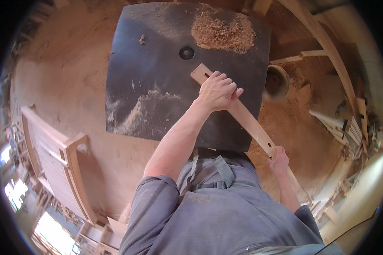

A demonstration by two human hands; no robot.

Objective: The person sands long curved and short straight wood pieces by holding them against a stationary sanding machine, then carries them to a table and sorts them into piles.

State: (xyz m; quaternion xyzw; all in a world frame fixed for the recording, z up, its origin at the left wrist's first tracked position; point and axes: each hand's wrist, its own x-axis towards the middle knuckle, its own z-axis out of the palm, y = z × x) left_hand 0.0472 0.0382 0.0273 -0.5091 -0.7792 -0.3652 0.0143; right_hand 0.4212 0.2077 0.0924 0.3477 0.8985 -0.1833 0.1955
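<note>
A long, slightly curved wooden piece (253, 125) with small slots cut in it runs slantwise across the near right corner of a dark square machine table (157, 114). Near the piece's far end, my left hand (219, 91) is wrapped over it from above, with one slot showing just beyond the knuckles. My right hand (278, 161) grips the same piece further back, off the table's near edge and beside another slot. The far end points toward a round opening (186, 53) in the tabletop, a short distance away.
A heap of shavings (223, 32) lies on the table's far right, with pale dust (147, 108) at the near left. At left stands a slatted wooden frame (55, 161). A round bucket-like container (277, 83) and wood strips (338, 127) are at right.
</note>
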